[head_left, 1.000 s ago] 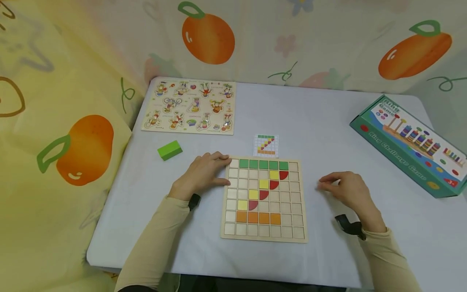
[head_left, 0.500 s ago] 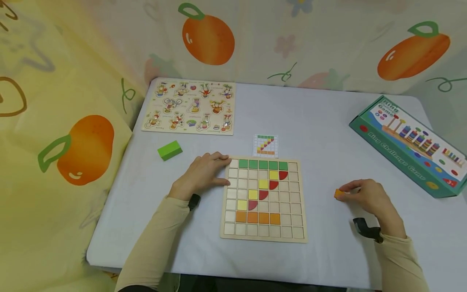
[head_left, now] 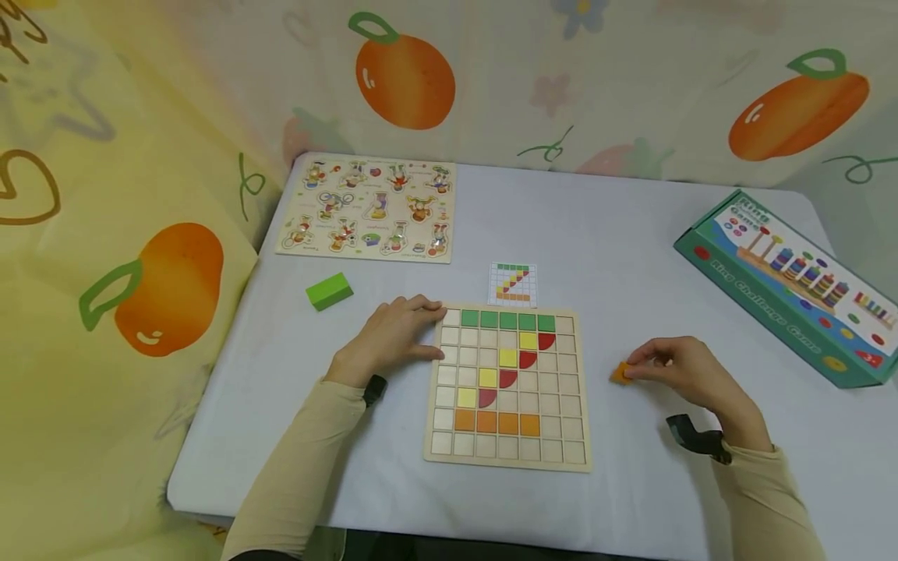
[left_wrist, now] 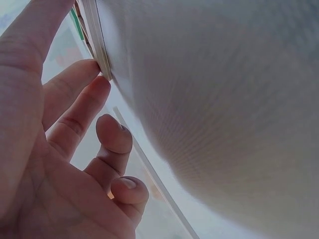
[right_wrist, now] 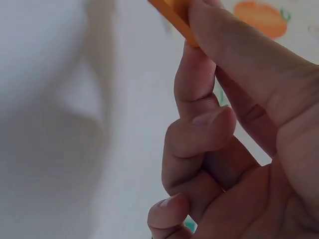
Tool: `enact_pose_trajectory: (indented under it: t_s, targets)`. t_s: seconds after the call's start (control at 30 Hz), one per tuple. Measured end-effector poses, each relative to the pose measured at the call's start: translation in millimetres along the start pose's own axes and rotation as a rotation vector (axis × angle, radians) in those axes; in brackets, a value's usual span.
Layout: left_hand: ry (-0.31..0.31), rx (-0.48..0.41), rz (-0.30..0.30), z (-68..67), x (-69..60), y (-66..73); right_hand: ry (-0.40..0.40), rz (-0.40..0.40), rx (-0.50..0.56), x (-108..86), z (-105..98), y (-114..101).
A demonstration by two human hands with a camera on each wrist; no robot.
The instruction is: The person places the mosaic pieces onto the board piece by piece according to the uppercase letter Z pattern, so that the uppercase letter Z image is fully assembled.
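A square wooden grid board (head_left: 507,462) lies in front of me. It bears a top row of green tiles (head_left: 508,320), a slanting line of yellow squares (head_left: 487,378) with red quarter-round tiles (head_left: 507,379), and several orange squares (head_left: 497,422) in a low row. My left hand (head_left: 393,340) touches the board's left edge near the upper corner with thumb and fingertips. Right of the board, my right hand (head_left: 687,377) pinches an orange tile (head_left: 620,375) between thumb and finger, just over the cloth. In the right wrist view that orange tile (right_wrist: 177,15) is partly cut off.
A small pattern card (head_left: 512,284) lies behind the board. To the left are a green block (head_left: 329,291) and a wooden picture puzzle (head_left: 368,209). A green game box (head_left: 789,290) stands at the right on the white-covered table (head_left: 589,226).
My right hand first moved right and towards me, showing an orange tile in its fingers, then came partway back left towards the board. The left hand stayed at the board's edge.
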State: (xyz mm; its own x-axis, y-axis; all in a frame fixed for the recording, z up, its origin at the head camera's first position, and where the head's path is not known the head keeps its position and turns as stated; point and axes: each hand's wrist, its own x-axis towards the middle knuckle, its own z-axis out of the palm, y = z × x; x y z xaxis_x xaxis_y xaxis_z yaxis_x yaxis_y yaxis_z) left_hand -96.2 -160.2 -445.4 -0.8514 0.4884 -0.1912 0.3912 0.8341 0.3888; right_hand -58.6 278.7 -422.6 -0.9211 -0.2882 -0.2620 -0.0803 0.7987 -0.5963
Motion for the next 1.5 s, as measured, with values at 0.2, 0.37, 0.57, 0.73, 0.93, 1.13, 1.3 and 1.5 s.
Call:
enact_pose_trajectory:
  t_s: [0.2, 0.37, 0.57, 0.73, 0.93, 1.13, 1.3, 1.5]
  targets:
    - [-0.003, 0.004, -0.003, -0.1, -0.8, -1.2, -0.055, -0.095, 0.045, 10.5, 18.8, -31.5]
    - [-0.007, 0.001, -0.004, 0.1, -0.3, -1.5, -0.134, -0.131, 0.086, 16.2, 35.6, -54.1]
    - [-0.013, -0.002, -0.008, -1.0, -0.5, -0.9, -0.246, -0.154, 0.147, 16.4, 50.9, -68.6]
    - [-0.011, -0.006, -0.008, -1.8, -0.9, -0.6, -0.309, -0.166, 0.134, 14.0, 58.1, -75.0]
    - [-0.014, -0.011, -0.01, -1.7, -0.3, -0.5, -0.299, -0.195, 0.044, 11.9, 66.3, -78.9]
    - [-0.011, -0.011, -0.012, -0.5, -0.8, -0.4, -0.217, -0.194, -0.106, 10.4, 72.0, -80.1]
    - [-0.004, -0.025, -0.009, 0.5, -1.5, 0.5, -0.198, -0.172, -0.162, 9.4, 71.9, -81.6]
    - [0.03, 0.007, 0.0, 0.7, -1.8, 0.8, -0.199, -0.183, -0.156, 9.6, 72.2, -81.2]
